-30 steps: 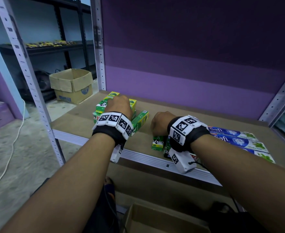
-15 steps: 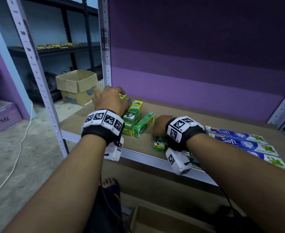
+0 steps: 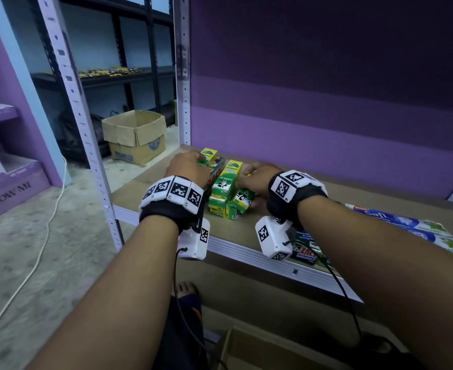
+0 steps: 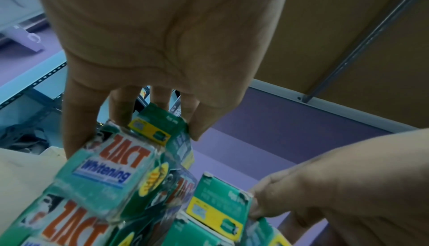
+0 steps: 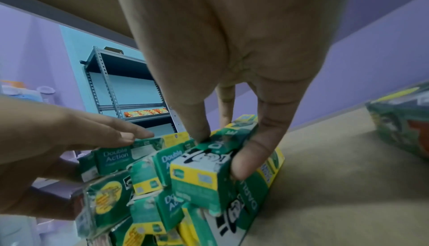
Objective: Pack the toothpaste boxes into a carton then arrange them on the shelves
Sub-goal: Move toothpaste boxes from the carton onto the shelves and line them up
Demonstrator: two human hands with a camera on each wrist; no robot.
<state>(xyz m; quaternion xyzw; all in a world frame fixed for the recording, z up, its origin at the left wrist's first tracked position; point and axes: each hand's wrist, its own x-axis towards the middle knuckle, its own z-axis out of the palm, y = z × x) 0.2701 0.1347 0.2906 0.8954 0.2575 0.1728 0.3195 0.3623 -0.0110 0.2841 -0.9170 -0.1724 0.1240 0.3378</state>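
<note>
Several green and yellow toothpaste boxes (image 3: 222, 186) are stacked on the brown shelf board (image 3: 335, 198). My left hand (image 3: 196, 161) curls over the stack's far left end. In the left wrist view its thumb and fingers (image 4: 196, 127) pinch a green box (image 4: 160, 128) beside a Zact Whitening box (image 4: 109, 169). My right hand (image 3: 246, 182) holds a green Darlie box (image 3: 242, 200) against the stack's right side. The right wrist view shows the thumb (image 5: 250, 158) and a finger pinching that Darlie box (image 5: 204, 167), slightly tilted on top of the others.
Long blue Safi boxes (image 3: 396, 220) lie on the shelf at the right, and dark boxes (image 3: 304, 247) sit under my right wrist at the front edge. An open carton (image 3: 260, 351) stands below the shelf. Another cardboard box (image 3: 137, 134) and a white cable (image 3: 41, 252) are on the floor at the left.
My right hand lifted a small green box from the shelf's front and carried it left to the stack. My left hand shifted to the stack's far end.
</note>
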